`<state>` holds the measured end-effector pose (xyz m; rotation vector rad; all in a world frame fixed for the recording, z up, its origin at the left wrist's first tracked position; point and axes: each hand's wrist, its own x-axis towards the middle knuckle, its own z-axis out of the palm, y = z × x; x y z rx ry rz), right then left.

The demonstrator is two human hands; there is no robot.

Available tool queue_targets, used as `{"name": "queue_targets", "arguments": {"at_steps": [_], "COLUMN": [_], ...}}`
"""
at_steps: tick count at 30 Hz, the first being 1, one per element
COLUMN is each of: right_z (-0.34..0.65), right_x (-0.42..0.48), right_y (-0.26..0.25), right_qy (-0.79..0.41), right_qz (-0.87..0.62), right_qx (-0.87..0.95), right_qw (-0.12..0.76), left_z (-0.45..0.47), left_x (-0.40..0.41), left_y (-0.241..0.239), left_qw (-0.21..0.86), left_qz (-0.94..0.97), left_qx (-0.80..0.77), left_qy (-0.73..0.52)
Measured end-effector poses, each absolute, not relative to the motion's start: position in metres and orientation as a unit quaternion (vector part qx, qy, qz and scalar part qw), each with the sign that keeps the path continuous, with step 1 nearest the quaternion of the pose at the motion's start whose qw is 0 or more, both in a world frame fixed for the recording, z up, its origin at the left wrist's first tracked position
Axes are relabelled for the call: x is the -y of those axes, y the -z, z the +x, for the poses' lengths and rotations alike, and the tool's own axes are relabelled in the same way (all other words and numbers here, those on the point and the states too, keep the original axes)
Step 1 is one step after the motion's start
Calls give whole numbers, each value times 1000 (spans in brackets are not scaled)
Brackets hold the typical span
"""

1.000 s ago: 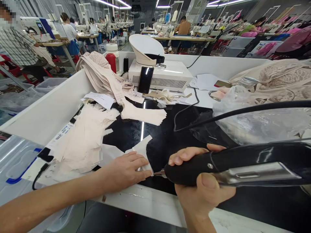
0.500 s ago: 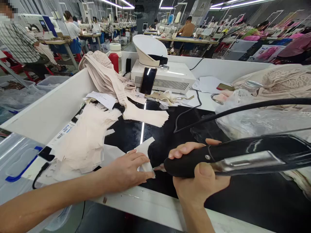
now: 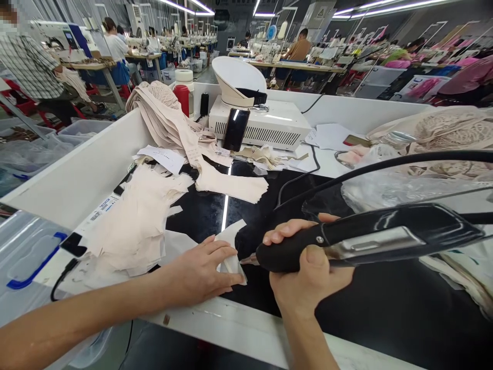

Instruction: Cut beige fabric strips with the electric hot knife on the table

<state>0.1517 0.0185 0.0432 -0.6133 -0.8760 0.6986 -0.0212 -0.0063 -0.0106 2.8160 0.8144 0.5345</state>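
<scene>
Pressing hand, head view: left hand (image 3: 204, 272) lies palm-down on the pale fabric piece (image 3: 233, 232); fingers slightly spread, thumb and forefinger apart, no pinch visible. Apparently placed to stop the cloth shifting.
Fabric piece: on the black work surface (image 3: 385, 303), near its front edge, partly covered by the left hand.
Left forearm: enters from lower left, low across the front rim (image 3: 215, 321), wrist nearly straight.
Tool hand: right hand (image 3: 302, 285) closed firmly around the black handheld tool (image 3: 287, 255); thumb along the near side, fingers over the far side. Grip set close behind the tip, presumably for fine control.
Right forearm: rises from the bottom edge, hand angled leftward.
Tool tip (image 3: 251, 260): points left at the fabric's edge; contact cannot be confirmed.
Fabric stack (image 3: 127, 221): left of the work, probably kept there within left-hand reach.
Phone (image 3: 235, 128): leaning against the white box (image 3: 275, 126), seemingly for support.
</scene>
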Motion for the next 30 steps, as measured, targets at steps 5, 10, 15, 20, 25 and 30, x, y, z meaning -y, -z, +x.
{"name": "queue_targets", "arguments": {"at_steps": [5, 10, 15, 20, 25, 30], "right_z": [154, 159, 158, 155, 155, 154], "right_x": [-12, 1, 4, 4, 5, 4], "right_y": [-44, -47, -46, -42, -41, -44], "right_qy": [-334, -346, -342, -338, -338, -332], "right_qz": [-296, -293, -290, -286, -286, -292], "right_qx": [419, 424, 426, 430, 431, 422], "right_qw": [791, 784, 786, 787, 786, 791], "left_z": [-13, -5, -10, -16, -23, -26], "left_x": [24, 51, 39, 22, 16, 17], "left_y": [14, 6, -6, -2, 5, 8], "left_qw": [45, 35, 17, 63, 69, 74], "left_qz": [935, 936, 937, 949, 946, 942], "left_qx": [-299, -319, -289, -255, -272, -286], "left_qy": [-187, -147, -194, -175, -161, -161]}}
